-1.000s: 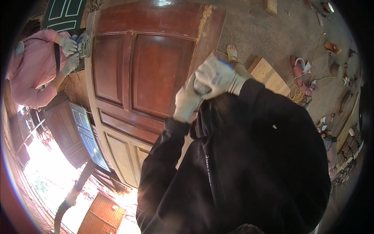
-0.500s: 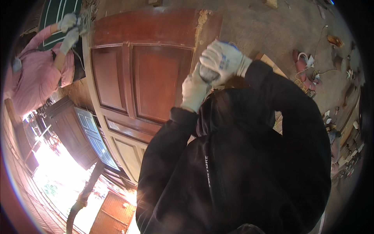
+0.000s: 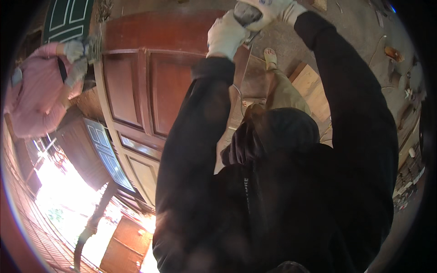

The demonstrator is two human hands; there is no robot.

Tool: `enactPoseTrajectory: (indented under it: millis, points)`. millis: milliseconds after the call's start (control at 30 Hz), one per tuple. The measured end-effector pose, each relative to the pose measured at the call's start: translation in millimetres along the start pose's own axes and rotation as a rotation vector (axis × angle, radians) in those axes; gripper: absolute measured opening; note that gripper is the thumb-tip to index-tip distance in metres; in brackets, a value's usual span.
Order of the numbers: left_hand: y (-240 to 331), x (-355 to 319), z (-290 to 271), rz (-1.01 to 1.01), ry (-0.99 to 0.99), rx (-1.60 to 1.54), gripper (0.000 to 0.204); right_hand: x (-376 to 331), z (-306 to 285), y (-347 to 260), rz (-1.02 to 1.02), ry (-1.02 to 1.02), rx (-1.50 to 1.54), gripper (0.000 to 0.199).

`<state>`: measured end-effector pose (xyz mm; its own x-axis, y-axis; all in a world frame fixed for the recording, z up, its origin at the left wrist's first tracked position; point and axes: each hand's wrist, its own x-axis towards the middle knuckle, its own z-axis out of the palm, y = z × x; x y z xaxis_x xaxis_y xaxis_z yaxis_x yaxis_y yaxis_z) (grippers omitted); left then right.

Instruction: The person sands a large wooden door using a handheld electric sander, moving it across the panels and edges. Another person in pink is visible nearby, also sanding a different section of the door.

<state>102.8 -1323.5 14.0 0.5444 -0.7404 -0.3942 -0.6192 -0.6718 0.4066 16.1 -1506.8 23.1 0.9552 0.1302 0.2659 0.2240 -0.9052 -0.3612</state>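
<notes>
A large red-brown panelled wooden door (image 3: 170,98) lies on my left, its bare edge facing me. My left hand (image 3: 226,36), in a whitish work glove, is wrapped round a grey power tool (image 3: 247,13) with a rounded body at the door's far right corner. From the other side my right hand (image 3: 272,10), gloved the same way, closes over the tool; the upper picture edge cuts this hand off. The tool's underside is hidden, so its exact kind and contact with the door cannot be made out. Both arms reach far forward.
Across the door, a co-worker in pink (image 3: 38,102) holds a tool (image 3: 93,48) at its left edge. Pale wooden blocks (image 3: 312,88) stand beside my leg (image 3: 287,91). A cord (image 3: 239,93) hangs near the door. Several doors, one blue (image 3: 109,150), lean lower left.
Both my hands have moved forward, away from my body, along the door's edge with the grey power tool. My leg and foot now show below them.
</notes>
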Motion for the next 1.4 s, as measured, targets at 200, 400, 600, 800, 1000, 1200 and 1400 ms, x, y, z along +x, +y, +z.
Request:
enactPoseTrajectory:
  millis: [200,400,600,800,1000,1200,1400]
  points:
    - [-67.4,-159.6,35.0,-0.127,0.108,-0.18,0.069,-16.0,65.6,-139.4,-0.177,0.09,0.026,0.061]
    - [-134.2,-307.0,73.9,-0.309,-0.07,-0.143,0.098,-41.3,112.7,-282.4,-0.227,0.079,0.157,0.057]
    - [-158.1,-373.4,99.7,-0.364,-0.108,-0.142,0.1,-60.8,140.0,-332.1,-0.277,0.107,0.197,0.055]
    - [-100.3,-273.0,82.9,-0.258,-0.064,-0.125,0.094,-56.0,91.9,-230.4,-0.227,0.159,0.275,0.051]
    - [-39.1,-136.1,47.9,-0.037,0.109,-0.114,0.083,-41.6,45.2,-110.6,-0.125,0.186,0.083,0.069]
    - [6.7,-57.4,23.7,-0.197,-0.017,-0.122,0.066,-22.6,21.6,-27.8,-0.216,0.138,-0.061,0.077]
    - [-34.3,-182.1,53.6,-0.171,0.075,-0.144,0.074,-52.1,55.8,-146.4,-0.215,0.101,-0.035,0.07]
